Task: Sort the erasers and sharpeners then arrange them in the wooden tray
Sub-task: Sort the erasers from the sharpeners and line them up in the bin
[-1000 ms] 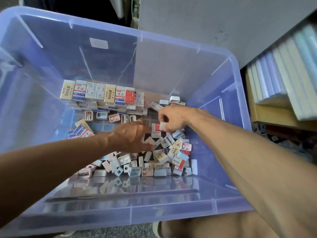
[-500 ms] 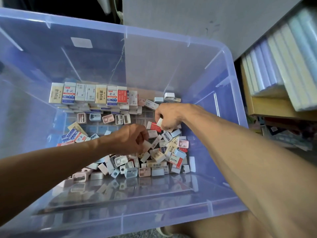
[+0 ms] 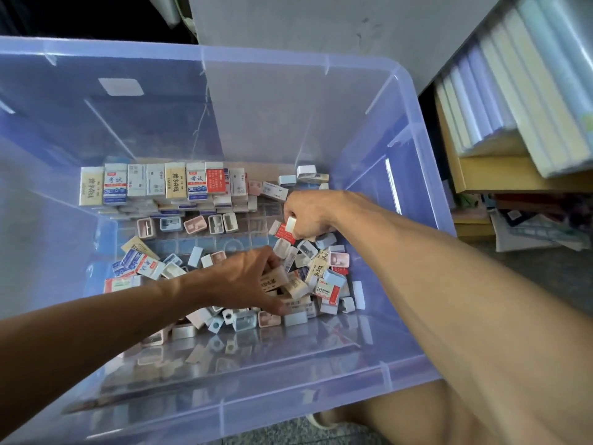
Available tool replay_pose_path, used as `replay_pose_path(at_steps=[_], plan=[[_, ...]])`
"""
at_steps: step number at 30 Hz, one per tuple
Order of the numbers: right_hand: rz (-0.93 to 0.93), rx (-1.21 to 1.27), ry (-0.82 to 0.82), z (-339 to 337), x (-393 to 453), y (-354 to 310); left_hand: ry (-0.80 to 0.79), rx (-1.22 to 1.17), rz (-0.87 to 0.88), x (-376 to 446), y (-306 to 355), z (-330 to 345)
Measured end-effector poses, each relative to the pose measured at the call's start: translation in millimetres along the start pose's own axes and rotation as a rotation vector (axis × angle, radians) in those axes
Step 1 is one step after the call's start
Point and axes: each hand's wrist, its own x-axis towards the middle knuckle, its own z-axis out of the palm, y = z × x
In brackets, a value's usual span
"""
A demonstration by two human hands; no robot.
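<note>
- both hands reach down into a clear blue plastic bin (image 3: 414,130).
- right hand (image 3: 309,215) curled, fingers closed round a small white eraser (image 3: 291,224) that pokes out by the thumb; hand sits over the far right of the loose pile (image 3: 308,277).
- left hand (image 3: 244,281) lies on the middle of the pile, fingers bent down among the pieces, thumb stretched toward the near side; fingertips touch a cream eraser (image 3: 272,280), but cannot tell whether it is actually gripped.
- sorted erasers (image 3: 160,184) stand upright in a row of stacked layers against the far wall, left side.
- just in front of that row, a short line of sharpeners (image 3: 189,223), pink, blue and white, openings up.
- a few wrapped erasers (image 3: 139,263) lie flat at the left of the pile.
- outside the bin at right: stacked books (image 3: 519,101) on a shelf.
- person's bare knee (image 3: 401,412) near the bin's front corner.
</note>
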Motion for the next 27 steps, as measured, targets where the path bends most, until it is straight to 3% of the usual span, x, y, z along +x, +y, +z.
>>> replay_pose_path(at_steps=[7,17,23,27], plan=[[0.006,0.012,-0.001,-5,-8,0,-0.038,-0.071,0.138,-6,12,-3],[-0.023,0.043,-0.076,0,-7,-6,-0.014,-0.027,0.164,-3,5,4],[0.023,0.146,0.153,-11,-7,-11,0.035,-0.009,0.194,-3,5,3],[0.089,0.389,0.311,-22,-10,-13,0.070,0.030,0.202,-2,7,4]])
